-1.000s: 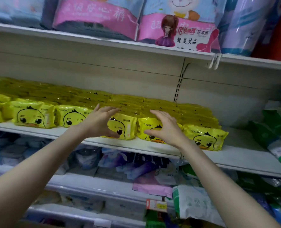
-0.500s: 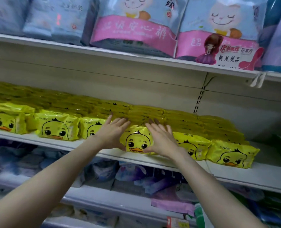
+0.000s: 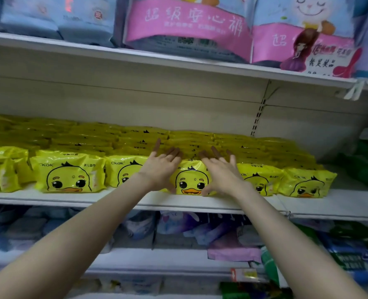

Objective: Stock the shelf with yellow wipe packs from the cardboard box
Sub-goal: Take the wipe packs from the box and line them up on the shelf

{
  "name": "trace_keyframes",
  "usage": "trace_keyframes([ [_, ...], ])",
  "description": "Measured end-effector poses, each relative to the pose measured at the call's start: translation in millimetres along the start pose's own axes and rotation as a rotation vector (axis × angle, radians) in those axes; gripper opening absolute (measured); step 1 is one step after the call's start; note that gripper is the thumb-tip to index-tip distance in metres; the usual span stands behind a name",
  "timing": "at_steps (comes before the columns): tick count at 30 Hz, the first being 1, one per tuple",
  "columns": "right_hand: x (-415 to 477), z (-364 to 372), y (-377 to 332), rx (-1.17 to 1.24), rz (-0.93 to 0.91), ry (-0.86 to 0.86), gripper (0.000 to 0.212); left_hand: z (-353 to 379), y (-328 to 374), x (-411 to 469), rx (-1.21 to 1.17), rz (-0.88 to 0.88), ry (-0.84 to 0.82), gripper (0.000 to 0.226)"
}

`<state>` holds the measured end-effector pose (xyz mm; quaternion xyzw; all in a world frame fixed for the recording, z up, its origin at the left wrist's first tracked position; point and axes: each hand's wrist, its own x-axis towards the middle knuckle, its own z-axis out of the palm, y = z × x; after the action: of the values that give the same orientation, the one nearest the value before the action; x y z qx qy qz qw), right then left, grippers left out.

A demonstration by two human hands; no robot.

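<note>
Yellow wipe packs with a duck face stand in a front row on the white middle shelf, with several more lying flat in rows behind them. One front pack stands between my hands. My left hand presses its left side with straight fingers, thumb low at the pack's front. My right hand presses its right side the same way. More front packs stand at the left and at the right. The cardboard box is out of view.
Above, a shelf carries blue and pink diaper bags. Below, shelves hold purple, pink and green packs. Green packs lie right of the yellow row, past a bare stretch of shelf.
Both hands slid left from separate packs and closed in on the two sides of one front pack. The camera has moved nearer and left.
</note>
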<state>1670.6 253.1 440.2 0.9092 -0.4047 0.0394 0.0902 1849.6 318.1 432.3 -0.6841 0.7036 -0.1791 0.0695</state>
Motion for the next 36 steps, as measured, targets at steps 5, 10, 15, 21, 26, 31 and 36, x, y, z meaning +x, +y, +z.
trace_keyframes([
  [5, 0, 6, 3, -0.029, 0.000, 0.055, 0.102, 5, -3, 3, 0.041, 0.017, 0.041, 0.107],
  [10, 2, 9, 4, -0.051, -0.005, 0.095, 0.099, 8, -2, 5, 0.081, 0.024, 0.069, 0.099],
  [15, 1, 8, 11, -0.075, -0.011, 0.084, 0.109, 5, -6, 7, 0.051, 0.029, 0.056, 0.108],
  [21, 4, 9, 15, -0.115, 0.004, 0.067, 0.109, 1, -5, 11, 0.094, 0.001, -0.011, 0.113],
  [26, 6, 13, 15, -0.141, 0.017, 0.089, 0.103, 3, -4, 9, 0.132, -0.006, 0.007, 0.106],
  [31, 8, 14, 15, -0.136, 0.036, 0.095, 0.100, 2, -3, 11, 0.148, -0.014, 0.007, 0.102],
  [36, 11, 14, 16, -0.153, 0.043, 0.095, 0.097, 1, -2, 13, 0.176, -0.023, 0.017, 0.097],
])
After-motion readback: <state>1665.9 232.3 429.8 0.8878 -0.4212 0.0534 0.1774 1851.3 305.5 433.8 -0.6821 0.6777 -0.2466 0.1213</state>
